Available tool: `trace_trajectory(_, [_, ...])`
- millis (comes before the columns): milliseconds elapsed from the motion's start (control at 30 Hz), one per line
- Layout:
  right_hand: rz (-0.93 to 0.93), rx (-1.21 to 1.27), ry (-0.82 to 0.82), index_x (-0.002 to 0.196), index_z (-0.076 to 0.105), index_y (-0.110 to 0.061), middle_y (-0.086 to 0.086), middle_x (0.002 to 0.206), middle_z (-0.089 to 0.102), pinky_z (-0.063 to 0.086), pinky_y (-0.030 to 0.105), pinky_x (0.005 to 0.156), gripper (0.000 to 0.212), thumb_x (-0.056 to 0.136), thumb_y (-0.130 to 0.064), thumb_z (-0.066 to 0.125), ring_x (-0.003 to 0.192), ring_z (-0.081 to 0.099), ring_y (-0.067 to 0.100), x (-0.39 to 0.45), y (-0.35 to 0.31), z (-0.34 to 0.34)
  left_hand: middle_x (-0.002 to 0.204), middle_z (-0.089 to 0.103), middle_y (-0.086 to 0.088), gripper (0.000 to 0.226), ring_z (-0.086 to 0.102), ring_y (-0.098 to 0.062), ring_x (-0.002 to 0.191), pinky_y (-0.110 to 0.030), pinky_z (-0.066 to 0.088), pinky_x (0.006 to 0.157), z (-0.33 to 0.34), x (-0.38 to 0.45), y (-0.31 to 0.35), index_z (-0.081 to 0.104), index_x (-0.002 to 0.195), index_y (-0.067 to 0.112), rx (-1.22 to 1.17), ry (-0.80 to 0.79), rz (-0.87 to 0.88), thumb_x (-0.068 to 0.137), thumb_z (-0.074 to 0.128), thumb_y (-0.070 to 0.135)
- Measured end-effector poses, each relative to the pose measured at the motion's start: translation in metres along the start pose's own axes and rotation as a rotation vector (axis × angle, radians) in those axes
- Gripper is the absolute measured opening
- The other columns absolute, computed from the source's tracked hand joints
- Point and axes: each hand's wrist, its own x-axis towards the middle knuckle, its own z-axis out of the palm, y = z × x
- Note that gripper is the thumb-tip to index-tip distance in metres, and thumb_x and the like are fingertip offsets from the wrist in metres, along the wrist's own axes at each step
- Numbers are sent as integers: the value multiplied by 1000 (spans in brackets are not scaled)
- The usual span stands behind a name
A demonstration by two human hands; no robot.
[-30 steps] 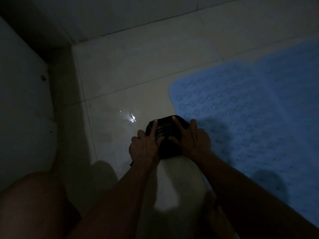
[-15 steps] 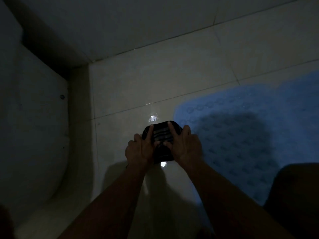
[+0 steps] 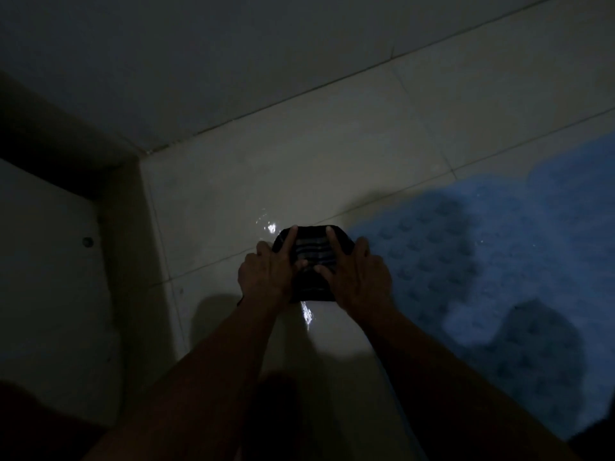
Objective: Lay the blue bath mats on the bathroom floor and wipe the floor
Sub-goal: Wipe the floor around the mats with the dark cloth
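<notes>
- Dark striped cloth (image 3: 312, 261) lies flat on the pale tiled floor (image 3: 299, 168), pinned under both hands, just beside the near left edge of the blue bath mat (image 3: 482, 261).
- Compared with a second ago, the cloth and hands have slid forward over the tile, away from the body; the bright wet glint (image 3: 271, 227), which then lay off to the left of the cloth, now sits just at its far left corner.
- A second streak of shine (image 3: 307, 316) shows on the tile just behind the cloth, which I read as water not yet taken up.
- Left hand (image 3: 266, 277) presses down on the cloth's left side with fingers (image 3: 289, 241) spread wide and flat; nothing is gripped, it only bears down.
- Right hand (image 3: 357, 277) does the same on the right side, fingers splayed, the outer ones close to the mat's edge.
- My judgement: the mat in view is already laid, so the work in hand is the wiping, and the forward push is about to meet the wet patch ahead.
- At the far left a pale fixture with a small round fitting (image 3: 87, 241) stands against the wall (image 3: 233, 54).
- No brand, label or writing can be read anywhere; the light is too dim, and the cloth shows only stripes.
</notes>
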Motion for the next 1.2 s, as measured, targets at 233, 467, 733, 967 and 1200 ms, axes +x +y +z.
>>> trace_trajectory(233, [159,80,35,158,-11,-32,21,144,30,44,37,87,78,99,-65,27,106,55,33,28,-1,-16,135,42,-16,72,56,-36,109,-40,45,85,-31,56,6,-6,153,52,125,45,177,94,32,70])
trace_trajectory(467, [349,278,70,158,-5,-31,19,138,35,47,38,80,80,97,-67,31,101,58,37,51,14,-18,128,45,-13,69,57,-34,102,-36,41,76,-58,104,42,-2,153,53,211,119,385,96,35,66])
trace_trajectory(733, [493,340,87,158,-5,-33,18,138,34,50,40,82,78,96,-69,27,99,60,33,59,41,-36,126,45,-12,66,56,-33,103,-39,46,86,-72,136,86,1,151,56,193,99,507,96,35,66])
trace_trajectory(967, [534,410,88,158,-9,-31,21,141,34,48,43,88,77,98,-65,27,105,59,38,70,81,-43,128,46,-12,67,58,-33,102,-36,44,79,-87,147,138,-2,152,55,294,107,564,95,33,68])
trace_trajectory(1200, [515,452,96,158,-10,-28,25,154,25,46,46,95,78,99,-64,25,116,55,41,83,135,-52,139,42,-13,69,57,-33,108,-36,42,78,-101,153,199,-10,152,52,417,92,579,96,26,70])
